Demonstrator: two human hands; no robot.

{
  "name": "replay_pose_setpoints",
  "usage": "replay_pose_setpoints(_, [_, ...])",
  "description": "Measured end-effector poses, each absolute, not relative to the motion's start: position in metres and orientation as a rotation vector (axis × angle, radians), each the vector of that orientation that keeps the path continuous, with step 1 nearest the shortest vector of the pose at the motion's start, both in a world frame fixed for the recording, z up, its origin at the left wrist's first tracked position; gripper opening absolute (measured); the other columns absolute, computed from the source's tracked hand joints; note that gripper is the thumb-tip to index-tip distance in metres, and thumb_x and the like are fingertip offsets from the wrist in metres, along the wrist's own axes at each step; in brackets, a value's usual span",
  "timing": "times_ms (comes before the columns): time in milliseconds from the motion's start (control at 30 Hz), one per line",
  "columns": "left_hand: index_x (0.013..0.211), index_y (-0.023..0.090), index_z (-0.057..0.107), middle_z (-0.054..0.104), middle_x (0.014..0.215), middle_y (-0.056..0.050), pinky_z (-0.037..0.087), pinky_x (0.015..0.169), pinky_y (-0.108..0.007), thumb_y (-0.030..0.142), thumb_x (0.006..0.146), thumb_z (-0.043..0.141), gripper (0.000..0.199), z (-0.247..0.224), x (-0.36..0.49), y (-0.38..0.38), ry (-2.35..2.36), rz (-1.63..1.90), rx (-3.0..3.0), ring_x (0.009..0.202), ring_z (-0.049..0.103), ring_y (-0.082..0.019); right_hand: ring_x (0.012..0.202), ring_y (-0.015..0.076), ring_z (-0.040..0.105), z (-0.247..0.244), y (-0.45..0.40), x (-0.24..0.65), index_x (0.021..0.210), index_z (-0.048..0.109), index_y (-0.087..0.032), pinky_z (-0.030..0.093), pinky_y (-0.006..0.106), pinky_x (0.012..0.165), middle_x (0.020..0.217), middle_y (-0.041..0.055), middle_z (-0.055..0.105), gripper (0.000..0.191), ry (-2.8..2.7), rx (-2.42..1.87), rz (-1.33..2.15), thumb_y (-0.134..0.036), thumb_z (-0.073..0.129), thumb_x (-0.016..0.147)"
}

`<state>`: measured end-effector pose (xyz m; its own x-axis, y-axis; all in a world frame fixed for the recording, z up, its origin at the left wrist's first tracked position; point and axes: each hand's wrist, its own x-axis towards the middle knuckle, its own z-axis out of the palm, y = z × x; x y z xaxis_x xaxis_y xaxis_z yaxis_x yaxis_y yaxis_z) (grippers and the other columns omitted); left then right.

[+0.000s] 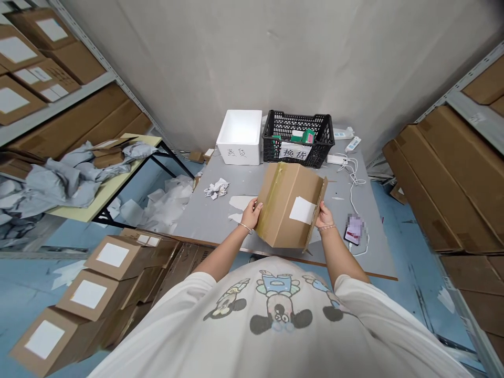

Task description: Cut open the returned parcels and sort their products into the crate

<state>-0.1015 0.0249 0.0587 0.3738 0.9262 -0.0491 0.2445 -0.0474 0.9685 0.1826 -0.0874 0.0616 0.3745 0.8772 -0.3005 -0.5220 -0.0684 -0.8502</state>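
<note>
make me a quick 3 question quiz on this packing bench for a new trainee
1. True or false: the left hand and the right hand both touch the cardboard box.
2. Which lies nearest the right hand: A the phone, or B the crumpled paper?
3. Fill the gap: in this view, the black plastic crate stands to the ___ of the white foam box.

Key: 1 true; 2 A; 3 right.
</note>
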Motion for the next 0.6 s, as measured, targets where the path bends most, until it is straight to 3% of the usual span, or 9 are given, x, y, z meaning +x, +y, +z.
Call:
replay_pose_setpoints(100, [0.131, 0.018, 0.051, 0.062, 0.126, -0.011, 0.043, 0.102, -0.039, 0.049, 0.090, 0.053, 0.051, 0.067, -0.102, 0.018, 0.997, 0.783, 1.582, 0.115, 0.058, -0.023, 0.116, 0.0275, 0.063, 0.054, -0.095, 0.179, 0.102, 0.063, -0.023, 0.051, 0.048, 0.097, 0.108, 0.0092, 0.073, 0.046, -0.375, -1.142, 1.205, -0.061, 0.055, 0.080])
replay_pose_setpoints(233, [0.135, 0.018, 0.045, 0.056, 0.135, -0.013, 0.041, 0.105, -0.040, 0.049, 0.076, 0.072, 0.072, 0.079, -0.103, 0.010, 0.950, 0.718, 1.633, 0.122, 0.053, -0.026, 0.117, 0.0278, 0.062, 0.048, -0.101, 0.176, 0.105, 0.063, -0.023, 0.050, 0.048, 0.099, 0.106, 0.0094, 0.073, 0.050, -0.368, -1.119, 1.221, -0.064, 0.056, 0.077])
replay_pose_setpoints(400, [0.132, 0.015, 0.043, 0.058, 0.130, -0.016, 0.047, 0.097, -0.040, 0.048, 0.067, 0.080, 0.082, 0.081, -0.102, 0.003, 1.026, 0.659, 1.510, 0.116, 0.058, -0.027, 0.116, 0.0286, 0.062, 0.042, -0.104, 0.171, 0.103, 0.063, -0.024, 0.051, 0.049, 0.097, 0.106, 0.0091, 0.073, 0.052, -0.390, -1.187, 1.192, -0.068, 0.054, 0.075])
replay_pose_setpoints(600, [0.121, 0.017, 0.052, 0.064, 0.122, -0.013, 0.047, 0.096, -0.039, 0.050, 0.081, 0.066, 0.054, 0.074, -0.107, 0.003, 1.017, 0.686, 1.596, 0.111, 0.060, -0.025, 0.120, 0.0288, 0.060, 0.039, -0.100, 0.168, 0.103, 0.063, -0.023, 0.051, 0.049, 0.098, 0.110, 0.0102, 0.072, 0.056, -0.424, -1.192, 1.190, -0.070, 0.053, 0.074])
